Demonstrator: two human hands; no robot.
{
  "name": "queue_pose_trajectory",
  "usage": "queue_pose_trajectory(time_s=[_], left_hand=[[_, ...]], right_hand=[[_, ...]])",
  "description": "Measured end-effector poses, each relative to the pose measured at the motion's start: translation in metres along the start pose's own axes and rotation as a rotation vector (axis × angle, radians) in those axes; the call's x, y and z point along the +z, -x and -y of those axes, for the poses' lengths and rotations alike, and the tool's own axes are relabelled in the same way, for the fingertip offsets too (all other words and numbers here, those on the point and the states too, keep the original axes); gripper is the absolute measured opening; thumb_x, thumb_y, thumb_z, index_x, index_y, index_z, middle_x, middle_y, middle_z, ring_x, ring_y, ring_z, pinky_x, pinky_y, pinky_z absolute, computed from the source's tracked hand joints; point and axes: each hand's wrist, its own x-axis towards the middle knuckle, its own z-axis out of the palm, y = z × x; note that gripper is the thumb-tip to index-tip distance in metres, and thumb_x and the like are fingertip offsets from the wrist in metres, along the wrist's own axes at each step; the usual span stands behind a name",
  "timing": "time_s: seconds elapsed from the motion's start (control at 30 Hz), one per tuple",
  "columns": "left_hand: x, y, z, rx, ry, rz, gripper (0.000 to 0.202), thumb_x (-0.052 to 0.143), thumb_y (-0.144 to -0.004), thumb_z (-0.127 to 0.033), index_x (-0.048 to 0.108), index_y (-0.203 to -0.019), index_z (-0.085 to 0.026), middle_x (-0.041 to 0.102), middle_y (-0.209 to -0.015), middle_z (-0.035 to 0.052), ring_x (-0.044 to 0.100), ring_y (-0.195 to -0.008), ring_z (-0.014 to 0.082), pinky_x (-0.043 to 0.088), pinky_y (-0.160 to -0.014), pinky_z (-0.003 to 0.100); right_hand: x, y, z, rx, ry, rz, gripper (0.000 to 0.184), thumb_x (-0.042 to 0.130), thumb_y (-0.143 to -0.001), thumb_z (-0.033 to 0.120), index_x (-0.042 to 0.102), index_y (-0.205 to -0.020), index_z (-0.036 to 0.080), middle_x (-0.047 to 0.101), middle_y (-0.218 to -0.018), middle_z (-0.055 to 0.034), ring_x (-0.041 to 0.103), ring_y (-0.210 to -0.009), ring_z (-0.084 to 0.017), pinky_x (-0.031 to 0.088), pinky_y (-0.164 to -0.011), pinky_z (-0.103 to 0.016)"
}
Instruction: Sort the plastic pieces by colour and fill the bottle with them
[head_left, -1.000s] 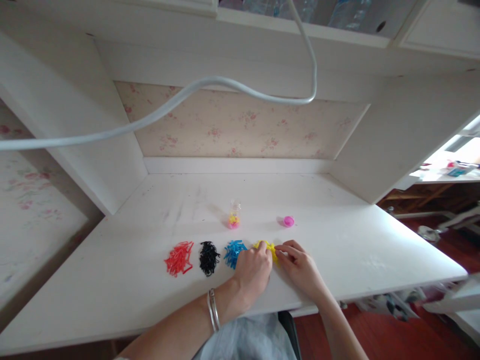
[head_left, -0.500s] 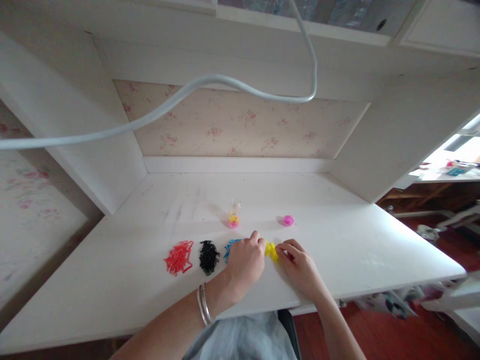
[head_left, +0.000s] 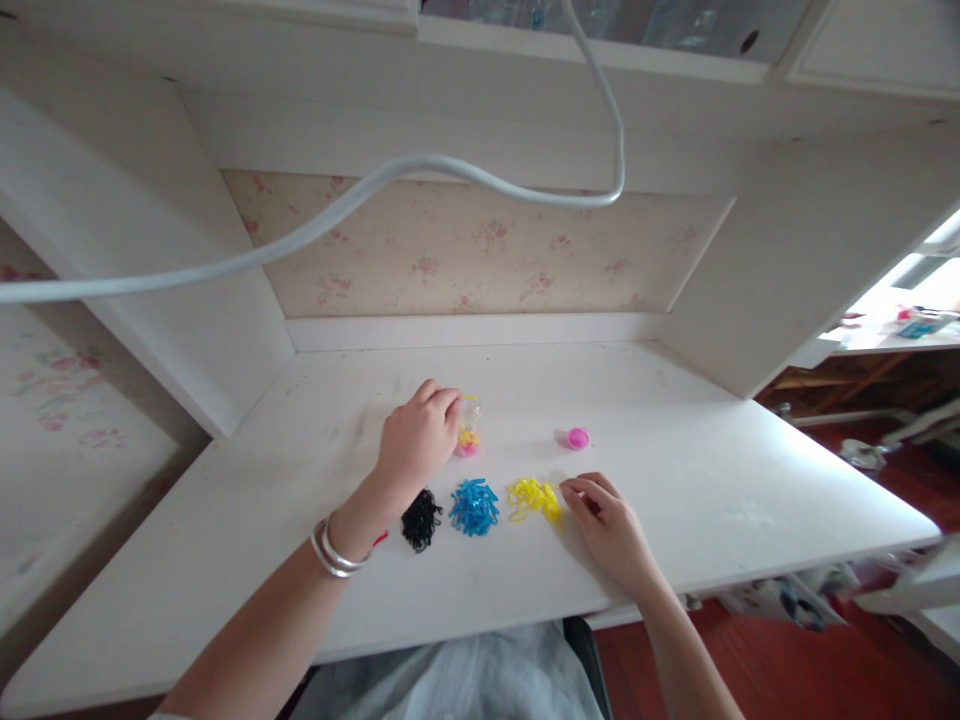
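My left hand (head_left: 416, 438) is stretched out to a small clear bottle (head_left: 470, 428) with yellow and pink pieces in its bottom. Its fingers are pinched together at the bottle's mouth, where a bit of yellow shows. My right hand (head_left: 609, 522) rests on the desk with curled fingers, thumb and forefinger pressed together at the right edge of a pile of small yellow bands (head_left: 531, 498). What they pinch is too small to see. Left of that pile lie a blue pile (head_left: 473, 506) and a black pile (head_left: 421, 520). My left wrist hides most of a red pile (head_left: 382, 539).
A pink cap (head_left: 577, 438) lies on the white desk (head_left: 712, 480) behind my right hand. White side panels wall in the desk on both sides. A thick white cable (head_left: 375, 185) hangs across above. The desk's front edge is close to my body.
My left hand has left the yellow pile and moved back and left to the bottle's mouth. The blue pile is uncovered again. My right hand has stayed by the yellow pile.
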Motion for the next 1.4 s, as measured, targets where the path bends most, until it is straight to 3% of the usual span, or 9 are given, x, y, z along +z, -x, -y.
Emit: queue_pose_trajectory(time_s=[0.43, 0.67, 0.77, 0.93, 1.07, 1.2, 1.4], left_hand=[[0.007, -0.012, 0.002, 0.023, -0.029, 0.112, 0.031, 0.038, -0.094, -0.035, 0.067, -0.100, -0.027, 0.061, -0.097, 0.0020, 0.062, -0.076, 0.0157, 0.043, -0.068, 0.025], [0.004, -0.006, 0.016, 0.041, 0.149, -0.010, 0.026, 0.040, -0.093, -0.028, 0.066, -0.097, -0.023, 0.063, -0.098, 0.0018, 0.061, -0.084, 0.0146, 0.044, -0.078, 0.024], [0.001, 0.013, 0.023, 0.052, 0.277, -0.025, 0.027, 0.039, -0.093, -0.028, 0.065, -0.096, -0.020, 0.063, -0.093, 0.0026, 0.059, -0.082, 0.0138, 0.045, -0.077, 0.024], [0.002, 0.064, 0.028, 0.007, 0.454, 0.063, 0.028, 0.038, -0.094, -0.030, 0.065, -0.094, -0.020, 0.063, -0.083, 0.0018, 0.058, -0.077, 0.0136, 0.046, -0.072, 0.024], [0.014, 0.105, 0.033, -0.058, 0.535, 0.130, 0.026, 0.041, -0.093, -0.032, 0.064, -0.095, -0.022, 0.064, -0.088, 0.0029, 0.060, -0.081, 0.0153, 0.048, -0.072, 0.025], [0.027, 0.135, 0.038, -0.079, 0.571, 0.187, 0.025, 0.040, -0.094, -0.031, 0.063, -0.098, -0.023, 0.062, -0.088, 0.0031, 0.059, -0.078, 0.0147, 0.047, -0.069, 0.024], [0.032, 0.149, 0.041, -0.065, 0.585, 0.217, 0.026, 0.038, -0.095, -0.029, 0.063, -0.099, -0.023, 0.059, -0.083, 0.0022, 0.057, -0.073, 0.0137, 0.045, -0.065, 0.024]], right_hand=[[0.000, -0.001, -0.003, 0.005, -0.012, -0.017, 0.035, 0.046, -0.087, 0.047, 0.067, -0.082, 0.019, 0.061, -0.091, -0.0080, 0.054, -0.065, -0.014, 0.043, -0.059, -0.027], [-0.001, -0.002, -0.002, 0.018, -0.059, -0.031, 0.033, 0.047, -0.087, 0.046, 0.067, -0.085, 0.019, 0.061, -0.091, -0.0080, 0.054, -0.069, -0.015, 0.042, -0.061, -0.027], [0.000, -0.004, -0.003, 0.032, -0.079, -0.059, 0.032, 0.048, -0.088, 0.044, 0.066, -0.086, 0.018, 0.061, -0.093, -0.0077, 0.055, -0.073, -0.015, 0.043, -0.065, -0.027], [0.005, -0.017, 0.005, 0.015, -0.087, -0.123, 0.032, 0.048, -0.087, 0.045, 0.065, -0.086, 0.018, 0.060, -0.092, -0.0072, 0.053, -0.072, -0.015, 0.043, -0.062, -0.027], [0.009, -0.038, 0.036, -0.094, -0.096, -0.153, 0.030, 0.048, -0.087, 0.045, 0.065, -0.084, 0.019, 0.059, -0.090, -0.0066, 0.053, -0.073, -0.014, 0.042, -0.060, -0.026], [0.016, -0.064, 0.077, -0.169, -0.119, -0.102, 0.029, 0.049, -0.087, 0.044, 0.065, -0.082, 0.020, 0.059, -0.087, -0.0052, 0.052, -0.070, -0.013, 0.041, -0.059, -0.025], [0.040, -0.101, 0.106, -0.250, -0.096, -0.071, 0.027, 0.050, -0.086, 0.040, 0.066, -0.083, 0.019, 0.060, -0.089, -0.0044, 0.050, -0.064, -0.010, 0.041, -0.058, -0.024]])
